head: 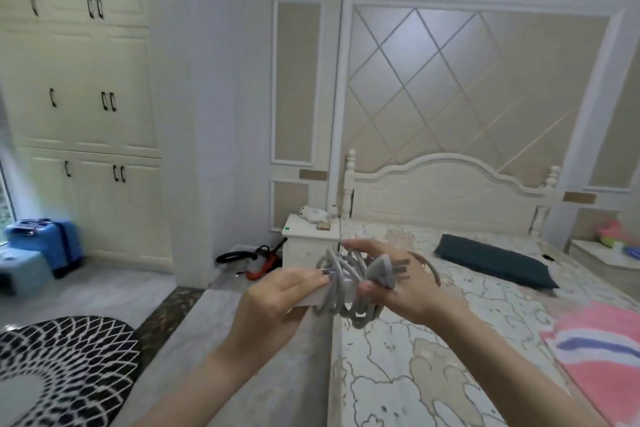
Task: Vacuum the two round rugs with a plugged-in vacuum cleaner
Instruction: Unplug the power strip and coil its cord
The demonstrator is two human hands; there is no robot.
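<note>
Both hands hold a white power strip [311, 300] wrapped in a coiled grey cable [346, 288], raised in front of me above the bed's edge. My left hand [277, 298] grips the strip's left end. My right hand [398, 277] holds the coil, with the grey plug [382, 270] between its fingers. A red and black vacuum cleaner [261, 262] lies on the floor beside the nightstand, its black hose curled to its left. One round black-and-white rug [69, 367] lies at the lower left. A second rug is not in view.
A bed [450, 357] with a patterned cover, a dark pillow [495, 260] and a pink blanket [602, 350] fills the right. A white nightstand [308, 236] stands at its head. Blue boxes [41, 246] sit by the cream wardrobe [79, 114] on the left.
</note>
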